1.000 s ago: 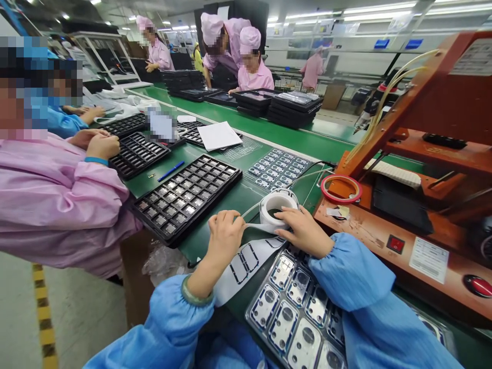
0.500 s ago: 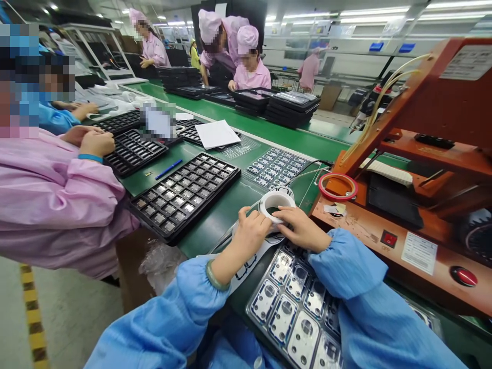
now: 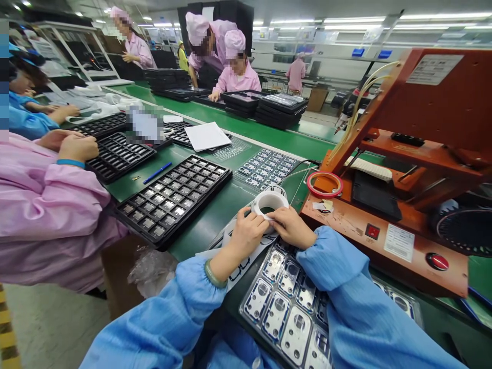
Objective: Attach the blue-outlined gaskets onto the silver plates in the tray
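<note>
A white roll of adhesive labels (image 3: 270,201) stands on the green bench in front of me. My left hand (image 3: 248,231) has its fingers closed against the roll's near left side. Fingers bent and pressed together, my right hand (image 3: 292,225) pinches at the near right edge of the roll, close to the left fingertips. Exactly what the right fingertips grip is too small to tell. From under my left wrist runs a white strip with black outlined shapes (image 3: 240,269). Below my hands lies a clear tray of silvery metal plates (image 3: 279,312), partly covered by my right sleeve.
An orange press machine (image 3: 357,225) stands at right, with a red tape ring (image 3: 325,184) on it. Left of the roll is a black tray of small square parts (image 3: 172,200); behind it lies a sheet of small plates (image 3: 267,168). A co-worker in a pink sleeve (image 3: 49,205) sits at left.
My right hand has drawn back from over the roll's top to its near edge, fingers now pinched. The left hand stays at the roll. The whole view has shifted slightly.
</note>
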Tool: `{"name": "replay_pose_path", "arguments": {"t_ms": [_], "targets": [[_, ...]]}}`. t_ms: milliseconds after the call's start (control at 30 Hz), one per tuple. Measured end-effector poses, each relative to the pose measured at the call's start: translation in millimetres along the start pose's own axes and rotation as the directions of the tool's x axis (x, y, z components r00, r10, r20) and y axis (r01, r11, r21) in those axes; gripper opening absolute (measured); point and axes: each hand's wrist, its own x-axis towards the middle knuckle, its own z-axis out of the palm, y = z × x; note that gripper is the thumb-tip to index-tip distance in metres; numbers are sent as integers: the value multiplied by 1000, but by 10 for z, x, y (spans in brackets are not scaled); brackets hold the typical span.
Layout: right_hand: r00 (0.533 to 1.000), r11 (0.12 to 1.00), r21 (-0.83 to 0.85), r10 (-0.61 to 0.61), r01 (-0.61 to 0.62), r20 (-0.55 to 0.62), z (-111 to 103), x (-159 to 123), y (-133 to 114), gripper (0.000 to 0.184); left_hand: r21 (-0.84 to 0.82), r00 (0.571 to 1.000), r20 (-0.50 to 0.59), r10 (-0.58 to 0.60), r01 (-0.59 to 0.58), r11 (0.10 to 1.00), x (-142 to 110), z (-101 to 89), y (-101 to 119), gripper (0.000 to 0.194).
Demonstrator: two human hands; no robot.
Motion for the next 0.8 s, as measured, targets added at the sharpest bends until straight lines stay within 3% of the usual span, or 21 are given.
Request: {"name": "replay_pose_path", "arguments": {"t_ms": [233,400,500,600,633,667,700,733,800], "targets": [[1000,1000,-17,-12,12,-9,58,19,18,21,-20,987,-63,151,-153,988,-84,-41,-97,19],[1000,1000,-18,-17,17,-4,88,32,-9,22,-70,976,-65,207,-211,975,-180,-244,-54,20],[1000,1000,-11,-21,21,0,99,30,-7,23,-171,974,-141,175,-198,965,-274,-492,-60,10],[1000,1000,-3,-22,22,-11,117,13,13,23,-293,954,-299,-15,-77,953,-450,-769,-195,5],[1000,1000,-1,-22,22,-17,124,5,19,24,-305,917,-376,-132,12,952,-537,-848,-279,3],[999,1000,2,-22,22,-24,131,-4,22,24,-315,839,-476,-265,119,942,-641,-913,-382,11],[999,1000,4,-21,21,-33,137,-13,23,24,-316,674,-621,-401,253,914,-761,-963,-501,24],[999,1000,6,-20,21,-42,143,-23,21,24,-315,514,-722,-462,350,882,-896,-998,-631,31],[998,1000,13,-22,22,-57,151,-40,13,24,-339,235,-817,-527,543,768,-1206,-1027,-894,29]]}}
